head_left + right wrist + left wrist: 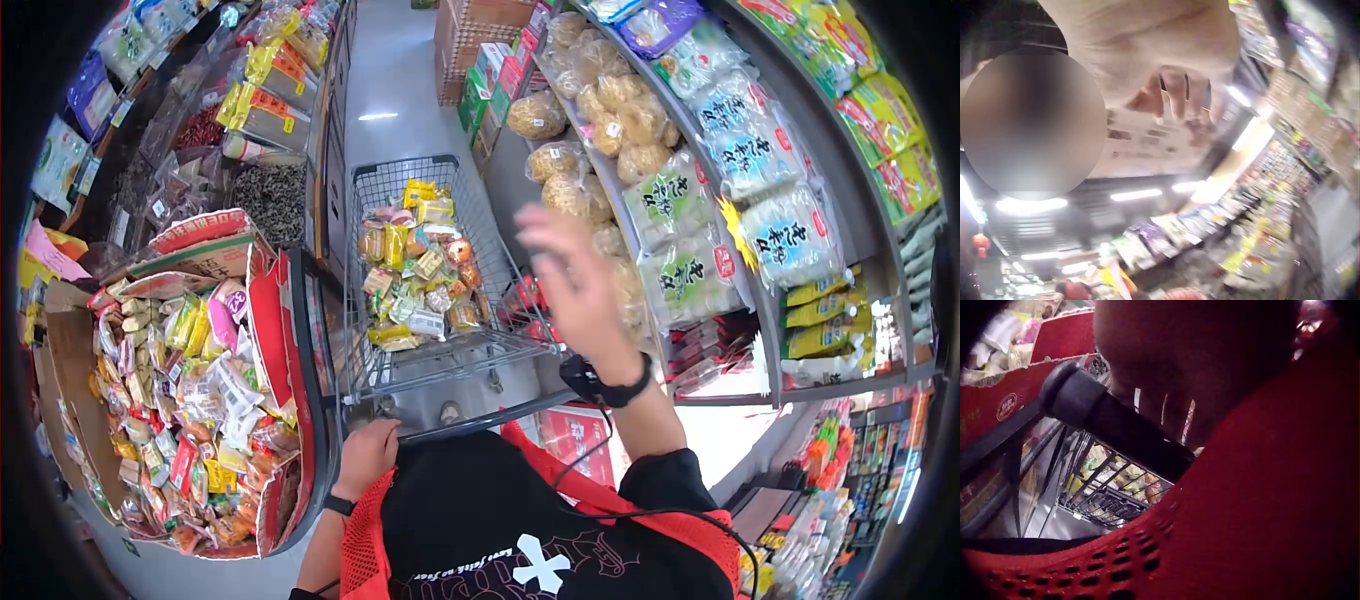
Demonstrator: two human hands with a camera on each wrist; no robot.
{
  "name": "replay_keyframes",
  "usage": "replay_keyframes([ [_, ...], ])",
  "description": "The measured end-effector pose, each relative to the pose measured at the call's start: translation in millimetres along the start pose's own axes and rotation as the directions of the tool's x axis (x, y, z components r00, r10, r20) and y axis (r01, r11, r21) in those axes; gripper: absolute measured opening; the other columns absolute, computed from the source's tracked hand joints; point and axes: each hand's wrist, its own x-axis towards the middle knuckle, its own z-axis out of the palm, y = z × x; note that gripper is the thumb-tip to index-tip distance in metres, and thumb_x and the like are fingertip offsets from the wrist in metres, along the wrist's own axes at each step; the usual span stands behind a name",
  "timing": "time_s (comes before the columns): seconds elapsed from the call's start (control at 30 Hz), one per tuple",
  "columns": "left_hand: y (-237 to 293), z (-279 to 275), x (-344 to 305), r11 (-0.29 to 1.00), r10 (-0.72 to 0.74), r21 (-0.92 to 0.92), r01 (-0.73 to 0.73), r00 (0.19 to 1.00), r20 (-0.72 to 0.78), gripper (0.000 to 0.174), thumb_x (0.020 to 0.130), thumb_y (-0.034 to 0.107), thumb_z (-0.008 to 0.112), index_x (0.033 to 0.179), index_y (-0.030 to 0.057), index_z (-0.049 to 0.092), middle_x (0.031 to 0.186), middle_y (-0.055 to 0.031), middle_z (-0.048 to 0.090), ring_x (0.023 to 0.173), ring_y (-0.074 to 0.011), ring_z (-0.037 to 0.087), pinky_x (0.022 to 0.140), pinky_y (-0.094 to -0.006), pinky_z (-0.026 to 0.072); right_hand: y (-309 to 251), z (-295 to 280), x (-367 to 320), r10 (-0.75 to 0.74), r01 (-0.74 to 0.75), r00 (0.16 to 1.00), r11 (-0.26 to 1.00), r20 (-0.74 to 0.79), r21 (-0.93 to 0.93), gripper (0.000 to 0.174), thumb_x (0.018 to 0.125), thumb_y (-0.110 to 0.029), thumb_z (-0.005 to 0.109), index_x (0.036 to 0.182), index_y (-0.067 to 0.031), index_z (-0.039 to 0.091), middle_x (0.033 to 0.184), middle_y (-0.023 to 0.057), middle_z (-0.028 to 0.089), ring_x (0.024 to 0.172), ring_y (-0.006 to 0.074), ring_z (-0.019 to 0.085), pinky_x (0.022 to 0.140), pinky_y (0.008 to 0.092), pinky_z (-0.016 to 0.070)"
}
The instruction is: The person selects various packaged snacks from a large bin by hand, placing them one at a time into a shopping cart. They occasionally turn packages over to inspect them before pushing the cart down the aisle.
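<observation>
"Head view: what's held?"
"Left hand point(368, 457) on the cart's point(385, 178) handle point(525, 408); right hand point(575, 288) raised near shelved bags point(665, 205), fingers loosely apart. Snack packets point(425, 265) lie inside the cart."
"Left wrist?"
"Fingers curled round that handle."
"Right wrist?"
"Blurred; fingers loosely bent."

Metal-wire cart point(490, 240), smooth matt handlebar point(1125, 428); glossy plastic packets point(425, 262); mesh cloth vest point(364, 540).

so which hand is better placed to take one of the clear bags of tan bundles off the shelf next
Probably the right hand: it looks empty and hovers on the same side as the clear bags. The left hand grips the cart handle, farther from them.
</observation>
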Motion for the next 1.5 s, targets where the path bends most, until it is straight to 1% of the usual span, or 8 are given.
replay_keyframes([
  [0.17,-31,2,1,0.984,-0.031,0.179,0.023,0.999,0.04,0.016,0.09,0.02,0.061,0.097,0.0098,0.071,0.082,-0.0119,0.071,0.073,-0.0359,0.069,0.067,-0.0478,0.0553,151,72,-75,0.507,-0.486,0.805,0.861,0.308,-0.149,0.018,0.093,-0.006,0.058,0.104,-0.0002,0.072,0.103,0.0182,0.073,0.098,0.0341,0.07,0.087,0.0403,0.054],
  [0.27,-24,12,8,0.922,-0.202,0.341,0.185,0.979,0.014,0.016,0.091,0.025,0.06,0.094,0.0127,0.07,0.073,-0.0103,0.069,0.065,-0.0349,0.068,0.061,-0.0476,0.0546,227,104,-114,0.571,-0.531,0.71,0.819,0.412,-0.219,0.022,0.094,-0.016,0.058,0.105,-0.002,0.072,0.099,0.0208,0.072,0.097,0.038,0.069,0.086,0.043,0.0537],
  [0.47,-6,18,26,0.933,-0.296,0.218,0.288,0.955,0.006,0.014,0.089,0.026,0.065,0.087,0.0121,0.069,0.068,-0.0096,0.067,0.062,-0.0326,0.067,0.058,-0.0454,0.0521,298,198,-138,0.591,-0.384,0.48,0.806,0.648,-0.451,0.026,0.091,-0.018,0.055,0.107,-0.0041,0.071,0.101,0.021,0.071,0.097,0.0387,0.068,0.083,0.0445,0.0533],
  [0.67,-13,31,33,0.909,-0.233,0.303,0.286,0.952,-0.2,0.003,0.081,0.013,0.068,0.08,0.011,0.067,0.062,-0.0041,0.06,0.057,-0.0255,0.06,0.056,-0.0398,0.0443,348,321,-182,0.465,-0.364,0.363,0.869,0.808,-0.336,0.03,0.089,-0.02,0.051,0.106,-0.0082,0.072,0.101,0.0214,0.071,0.097,0.0413,0.067,0.087,0.0509,0.0519],
  [0.87,-19,36,32,0.898,-0.249,0.315,0.309,0.944,-0.216,0.003,0.078,0.008,0.065,0.077,0.0097,0.063,0.063,-0.0021,0.057,0.056,-0.0229,0.057,0.057,-0.0379,0.0393,343,380,-196,0.576,-0.27,0.011,0.789,0.817,-0.552,0.035,0.087,-0.024,0.057,0.108,-0.0025,0.075,0.115,0.021,0.071,0.108,0.0372,0.069,0.095,0.0451,0.0528],
  [1.0,-21,39,33,0.895,-0.251,0.318,0.314,0.942,-0.225,0.004,0.078,0.005,0.063,0.08,0.0086,0.064,0.063,-0.0032,0.058,0.056,-0.0235,0.056,0.056,-0.0381,0.0377,342,386,-196,0.536,-0.22,0.132,0.836,0.834,-0.503,0.032,0.084,-0.023,0.057,0.101,-0.0031,0.076,0.107,0.0224,0.072,0.102,0.0398,0.069,0.091,0.0482,0.054],
  [1.37,-14,37,37,0.897,-0.234,0.305,0.321,0.929,-0.287,0.006,0.078,0.004,0.062,0.08,0.0089,0.064,0.065,-0.0035,0.058,0.057,-0.0243,0.055,0.056,-0.0387,0.0382,350,369,-194,0.455,-0.24,0.043,0.869,0.89,-0.433,0.031,0.085,-0.022,0.064,0.102,0.0025,0.075,0.111,0.0236,0.071,0.105,0.0391,0.068,0.091,0.0457,0.0543],
  [1.5,-11,38,35,0.902,-0.214,0.297,0.313,0.923,-0.321,0.005,0.078,0.006,0.063,0.08,0.0091,0.066,0.064,-0.0041,0.058,0.057,-0.025,0.056,0.057,-0.0396,0.0391,352,345,-192,0.407,-0.259,0.273,0.904,0.872,-0.341,0.024,0.077,-0.011,0.061,0.091,0.0033,0.074,0.097,0.0278,0.071,0.094,0.0433,0.068,0.085,0.0488,0.0542],
])
